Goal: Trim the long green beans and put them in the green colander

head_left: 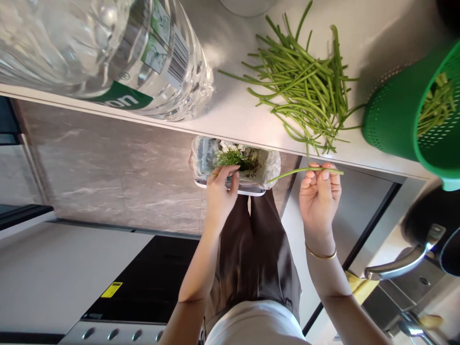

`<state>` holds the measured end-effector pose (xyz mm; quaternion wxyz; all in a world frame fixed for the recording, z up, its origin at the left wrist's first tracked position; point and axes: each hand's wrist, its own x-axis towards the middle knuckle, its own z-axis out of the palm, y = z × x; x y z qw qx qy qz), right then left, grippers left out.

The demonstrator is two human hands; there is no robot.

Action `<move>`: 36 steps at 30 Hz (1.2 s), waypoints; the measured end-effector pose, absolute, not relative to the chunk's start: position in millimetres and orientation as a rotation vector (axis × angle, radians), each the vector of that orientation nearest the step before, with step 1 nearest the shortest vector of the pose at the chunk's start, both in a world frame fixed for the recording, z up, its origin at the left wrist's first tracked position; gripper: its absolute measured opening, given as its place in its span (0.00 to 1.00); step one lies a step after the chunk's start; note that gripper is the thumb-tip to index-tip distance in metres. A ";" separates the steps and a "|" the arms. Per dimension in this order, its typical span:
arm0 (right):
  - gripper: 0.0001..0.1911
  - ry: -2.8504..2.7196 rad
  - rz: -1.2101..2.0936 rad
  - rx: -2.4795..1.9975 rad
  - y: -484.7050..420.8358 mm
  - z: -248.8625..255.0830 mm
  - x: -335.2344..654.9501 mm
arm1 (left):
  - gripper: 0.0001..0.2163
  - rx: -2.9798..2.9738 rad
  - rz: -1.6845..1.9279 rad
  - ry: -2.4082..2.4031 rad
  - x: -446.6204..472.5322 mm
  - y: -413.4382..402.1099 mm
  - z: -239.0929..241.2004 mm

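My right hand (319,191) is closed, pinching a long thin green stem (291,173) that sticks out sideways to the left, just below the counter edge. My left hand (220,191) reaches down over a small waste bin (268,184) lined with a clear bag. Its fingers are curled around a tuft of green trimmings (228,158) at the bin's mouth. A loose pile of the same green stems (305,86) lies on the white counter (233,115) above both hands.
A green colander (398,124) holding cut stems stands at the counter's right end. A large clear water bottle (108,48) lies on the counter's left. A metal tap handle (406,261) shows at lower right, and a black appliance (151,282) at lower left.
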<state>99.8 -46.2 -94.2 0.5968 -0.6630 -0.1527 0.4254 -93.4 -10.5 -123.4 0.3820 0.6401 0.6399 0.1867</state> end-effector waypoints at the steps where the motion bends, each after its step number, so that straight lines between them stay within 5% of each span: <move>1: 0.06 -0.356 0.989 -1.534 -46.0 -95.1 98.5 | 0.10 1.596 0.544 1.561 -89.4 -9.1 -114.5; 14: 0.04 -0.413 1.031 -1.543 -39.6 -94.7 92.4 | 0.06 1.729 0.669 1.211 -78.6 -6.3 -87.4; 21: 0.09 -0.444 1.455 -1.511 -39.9 -98.6 102.3 | 0.06 1.753 0.525 1.131 -81.8 -1.9 -89.1; 36: 0.14 -0.527 1.950 -1.336 -45.1 -102.9 102.0 | 0.10 1.267 0.784 1.714 -100.3 6.0 -119.5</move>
